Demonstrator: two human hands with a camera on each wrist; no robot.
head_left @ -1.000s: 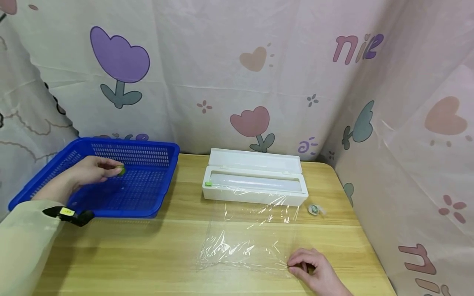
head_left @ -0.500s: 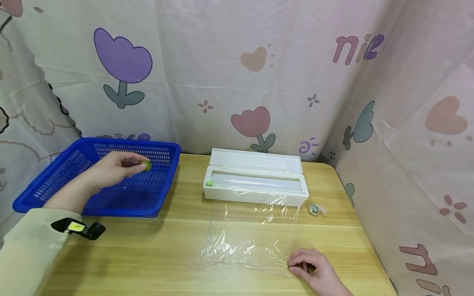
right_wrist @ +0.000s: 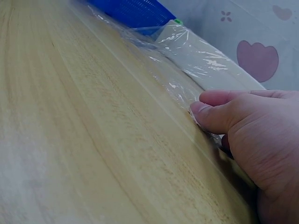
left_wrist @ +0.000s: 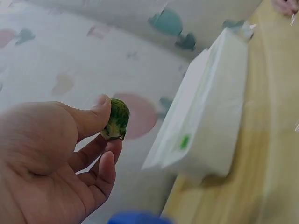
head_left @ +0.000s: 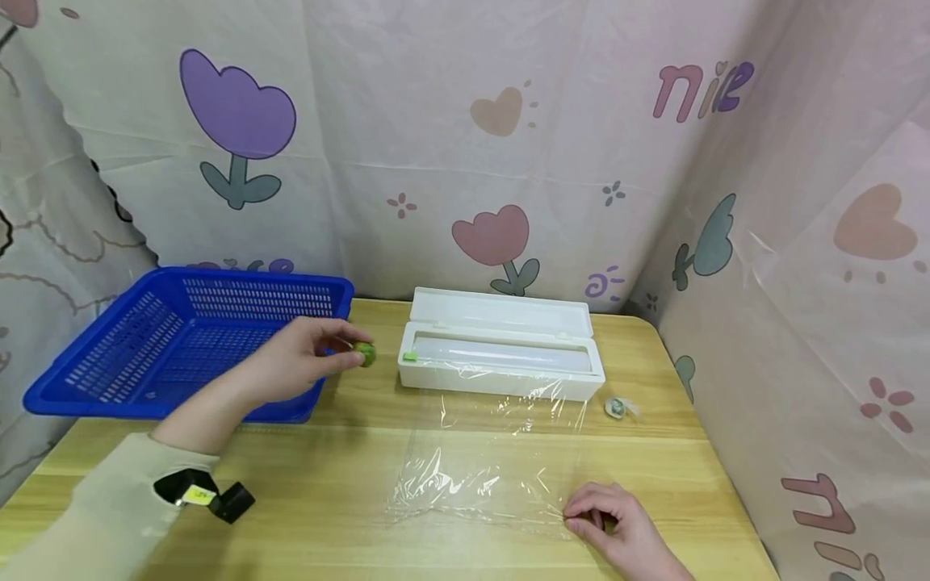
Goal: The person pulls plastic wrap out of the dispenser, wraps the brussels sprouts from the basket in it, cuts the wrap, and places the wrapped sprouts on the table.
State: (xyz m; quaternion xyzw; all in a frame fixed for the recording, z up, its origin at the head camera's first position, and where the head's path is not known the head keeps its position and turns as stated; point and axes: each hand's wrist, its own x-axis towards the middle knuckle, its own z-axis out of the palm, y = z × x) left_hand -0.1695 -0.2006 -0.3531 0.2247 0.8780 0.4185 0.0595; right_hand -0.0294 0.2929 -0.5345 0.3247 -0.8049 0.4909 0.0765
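Note:
My left hand (head_left: 294,363) pinches a small green Brussels sprout (head_left: 366,353) between thumb and fingers, held up by the basket's right edge. The left wrist view shows the sprout (left_wrist: 117,119) with dark leaves and a pale base. A clear sheet of plastic wrap (head_left: 487,468) stretches over the table from a white wrap dispenser box (head_left: 501,381), whose lid stands open with the roll inside. My right hand (head_left: 617,524) pinches the near right corner of the wrap. Close up, the wrap (right_wrist: 180,91) runs from between my right thumb and index finger.
A blue plastic basket (head_left: 240,278) stands at the left of the wooden table (head_left: 312,500). Right of the box lies a small greenish lump in clear film (head_left: 617,408). A green slider (head_left: 410,357) sits at the box's left end. Patterned cloth (head_left: 378,105) hangs behind and at both sides.
My left hand has carried the Brussels sprout rightward, from over the basket to past its right rim. My right hand stays at the wrap's corner.

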